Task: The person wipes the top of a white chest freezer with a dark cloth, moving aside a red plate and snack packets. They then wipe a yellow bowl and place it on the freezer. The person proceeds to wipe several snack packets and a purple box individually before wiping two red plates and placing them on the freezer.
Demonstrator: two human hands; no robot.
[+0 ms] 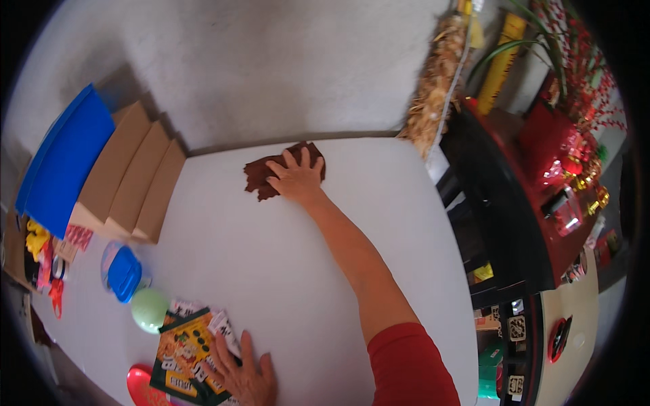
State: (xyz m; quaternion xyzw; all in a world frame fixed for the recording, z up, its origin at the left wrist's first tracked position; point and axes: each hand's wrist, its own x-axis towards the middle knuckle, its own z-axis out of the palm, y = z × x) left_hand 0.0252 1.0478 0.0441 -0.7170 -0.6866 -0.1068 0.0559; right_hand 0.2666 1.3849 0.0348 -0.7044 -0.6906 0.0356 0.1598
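My right hand (298, 177) lies with spread fingers on a brown cloth (261, 177), pressing it flat to the white table (271, 271) near its far edge. The cloth is crumpled, with a ragged left edge, and part of it is under my palm. My left hand (249, 375) rests at the near edge, fingers apart. Its fingertips touch a green and yellow snack packet (186, 355). Behind that packet, small white packets (222, 328) stick out. A red oval thing (143, 386) lies partly under the packet's left side.
Left of the packet sit a pale green round object (149, 310) and a clear container with a blue lid (124, 274). Cardboard boxes (128, 176) and a blue bin (68, 159) stand at the left. Dark furniture (501, 203) borders the table's right side; a wall (284, 74) stands behind.
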